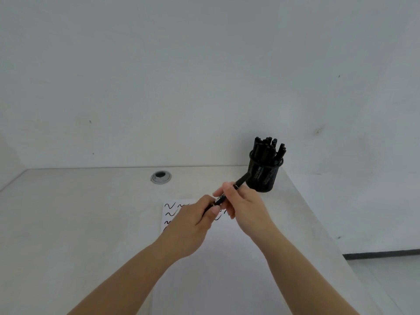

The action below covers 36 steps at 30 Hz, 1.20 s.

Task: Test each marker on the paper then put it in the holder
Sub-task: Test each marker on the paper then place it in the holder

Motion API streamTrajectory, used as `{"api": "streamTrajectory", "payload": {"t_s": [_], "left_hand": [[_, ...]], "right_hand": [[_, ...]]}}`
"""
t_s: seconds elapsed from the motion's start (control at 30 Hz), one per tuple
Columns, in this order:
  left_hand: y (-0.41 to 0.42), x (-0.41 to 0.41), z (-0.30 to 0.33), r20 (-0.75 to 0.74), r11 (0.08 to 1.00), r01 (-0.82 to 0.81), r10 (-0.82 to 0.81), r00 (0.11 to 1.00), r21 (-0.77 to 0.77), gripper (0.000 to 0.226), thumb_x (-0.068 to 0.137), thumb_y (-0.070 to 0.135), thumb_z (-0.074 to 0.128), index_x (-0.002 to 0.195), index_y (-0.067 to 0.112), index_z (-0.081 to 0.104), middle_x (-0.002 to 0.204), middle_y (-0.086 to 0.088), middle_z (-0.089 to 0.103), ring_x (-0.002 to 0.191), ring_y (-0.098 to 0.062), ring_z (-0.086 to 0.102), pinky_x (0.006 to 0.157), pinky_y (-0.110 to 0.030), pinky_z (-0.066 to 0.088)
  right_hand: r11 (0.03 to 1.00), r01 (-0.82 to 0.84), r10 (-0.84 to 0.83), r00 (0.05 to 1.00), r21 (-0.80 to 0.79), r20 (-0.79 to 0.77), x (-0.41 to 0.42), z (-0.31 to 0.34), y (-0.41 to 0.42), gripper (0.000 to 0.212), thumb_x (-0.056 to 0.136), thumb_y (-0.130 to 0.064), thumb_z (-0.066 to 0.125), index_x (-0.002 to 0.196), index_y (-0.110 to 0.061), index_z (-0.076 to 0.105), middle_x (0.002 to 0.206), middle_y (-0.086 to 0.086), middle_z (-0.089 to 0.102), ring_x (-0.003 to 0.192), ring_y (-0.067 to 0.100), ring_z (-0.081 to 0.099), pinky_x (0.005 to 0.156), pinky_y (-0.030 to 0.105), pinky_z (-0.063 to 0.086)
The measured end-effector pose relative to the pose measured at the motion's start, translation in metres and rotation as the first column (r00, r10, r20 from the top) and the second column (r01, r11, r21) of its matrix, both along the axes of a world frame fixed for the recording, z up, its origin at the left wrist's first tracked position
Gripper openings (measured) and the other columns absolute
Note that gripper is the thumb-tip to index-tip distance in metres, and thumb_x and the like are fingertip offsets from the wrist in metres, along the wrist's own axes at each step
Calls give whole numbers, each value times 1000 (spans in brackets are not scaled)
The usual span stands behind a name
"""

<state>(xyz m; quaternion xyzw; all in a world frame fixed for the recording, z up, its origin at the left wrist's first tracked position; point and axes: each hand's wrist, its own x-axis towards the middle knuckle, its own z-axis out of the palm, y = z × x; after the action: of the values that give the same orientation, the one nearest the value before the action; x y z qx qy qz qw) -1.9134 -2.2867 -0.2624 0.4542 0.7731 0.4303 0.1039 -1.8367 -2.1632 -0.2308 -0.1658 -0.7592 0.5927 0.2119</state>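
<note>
On my feed the worktop (pixel 79 223) carries the paper (pixel 216 258), its far left corner squiggled, and beyond its far right corner the holder (pixel 263 176). Above the paper both hands grasp one marker (pixel 229 193): left hand (pixel 193 223) on the near end, right hand (pixel 243 205) on the barrel. I'd steady the barrel and work the cap along its axis.

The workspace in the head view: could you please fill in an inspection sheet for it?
Surface: pale desk, with a round grommet near the back edge.
Job's things: paper with black squiggles along its top; mesh holder packed with black markers; one marker held above the paper.
Clutter: nothing seen.
Grippers: left hand and right hand both grip the marker.
Cables: nothing seen.
Surroundings: plain wall; floor at right.
</note>
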Motion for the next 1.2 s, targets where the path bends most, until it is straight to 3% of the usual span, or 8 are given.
{"api": "streamTrajectory", "payload": {"t_s": [0.13, 0.33, 0.53, 0.7, 0.87, 0.93, 1.07, 1.2], "left_hand": [[-7, 3, -2, -28, 999, -37, 37, 999, -10, 29, 91, 49, 34, 79, 28, 50, 53, 13, 44, 50, -7, 38, 51, -19, 31], [-8, 8, 4, -114, 995, -58, 49, 992, -77, 29, 95, 38, 35, 70, 29, 45, 51, 8, 42, 52, -7, 41, 51, -20, 31], [0, 15, 10, 148, 997, -47, 57, 987, -67, 39, 95, 36, 39, 58, 24, 46, 53, 10, 42, 52, -8, 36, 57, -26, 30], [-38, 3, -5, 433, 977, 149, -69, 899, -153, 39, 76, 59, 42, 55, 26, 44, 57, 9, 39, 55, -12, 31, 55, -26, 25], [-49, -3, -19, 141, 988, -8, 29, 990, -151, 37, 97, 28, 37, 63, 25, 48, 59, 14, 59, 56, -5, 51, 60, -19, 38], [-39, 5, -18, -32, 983, -3, -3, 999, -181, 28, 97, 31, 37, 76, 25, 54, 73, 24, 63, 70, -2, 58, 68, -19, 42], [-25, 13, -27, -243, 963, 25, -93, 965, -267, 30, 96, 43, 30, 97, 21, 51, 95, 5, 63, 90, -17, 55, 79, -36, 44], [-24, 13, -41, -327, 946, 7, -119, 937, -325, 36, 97, 43, 25, 108, 20, 51, 100, 5, 57, 97, -14, 49, 82, -34, 41]], "right_hand": [[972, 187, -195, 980, -139, -45, 3, -6, -2, 35, 94, -33, 46, 68, -19, 64, 45, -9, 51, 42, 4, 43, 47, 12, 36], [977, 138, -136, 990, -164, 24, 4, -15, -14, 29, 93, -32, 50, 72, -15, 58, 42, -10, 50, 42, 3, 43, 50, 18, 36], [973, 137, -130, 990, -183, 53, 2, -15, -5, 35, 93, -29, 49, 60, -18, 54, 39, -11, 44, 39, 4, 39, 50, 19, 35], [678, 630, -674, 739, -379, 23, 38, 4, 87, 29, 92, -25, 46, 63, -18, 50, 61, 5, 47, 35, 5, 37, 44, 22, 30], [853, 517, -522, 847, -76, -97, 39, -16, 69, 28, 86, -38, 53, 64, -21, 59, 45, -7, 55, 40, 3, 44, 43, 17, 37], [898, 435, -439, 894, -63, -92, 26, -25, 53, 22, 88, -30, 55, 69, -21, 63, 51, -4, 63, 43, 6, 51, 43, 16, 39], [956, 276, -274, 961, -101, 28, 3, -43, 34, 12, 87, -20, 57, 78, -19, 64, 62, 0, 69, 53, 4, 60, 46, 18, 43], [939, 342, -340, 940, -46, 42, -4, -58, 36, 18, 88, -21, 55, 71, -16, 58, 56, -2, 61, 46, 2, 52, 51, 23, 42]]}}
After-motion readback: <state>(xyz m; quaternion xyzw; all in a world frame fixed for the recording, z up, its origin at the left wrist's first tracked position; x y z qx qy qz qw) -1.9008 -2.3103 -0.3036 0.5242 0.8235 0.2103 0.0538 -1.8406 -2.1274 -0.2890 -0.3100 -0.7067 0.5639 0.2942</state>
